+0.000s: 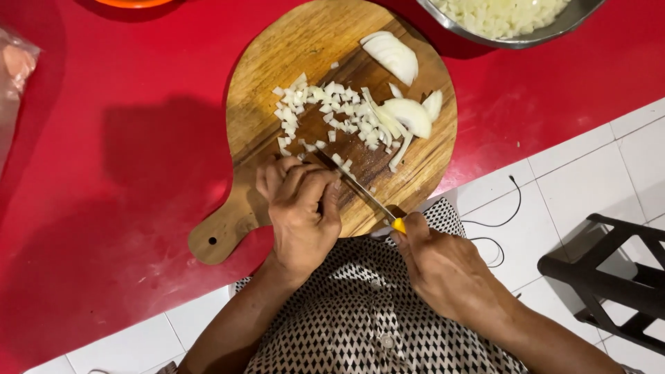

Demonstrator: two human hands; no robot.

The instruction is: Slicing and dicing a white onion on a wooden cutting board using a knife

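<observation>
A round wooden cutting board (270, 118) with a handle lies on a red table (104, 159). Diced white onion (325, 111) is piled at its middle, with larger onion pieces (405, 111) to the right and an onion wedge (393, 55) farther back. My right hand (443, 270) grips the yellow handle of a knife (357, 185) whose blade reaches across the board's near edge. My left hand (301, 208) rests curled on the board, fingers against the blade; whether it holds onion I cannot tell.
A metal bowl (526, 38) of chopped onion sits at the back right. A plastic bag (17, 69) lies at the left edge. An orange dish (131, 3) peeks in at the top. A black stool (609, 277) and a thin cable (499, 221) are on the white tiled floor.
</observation>
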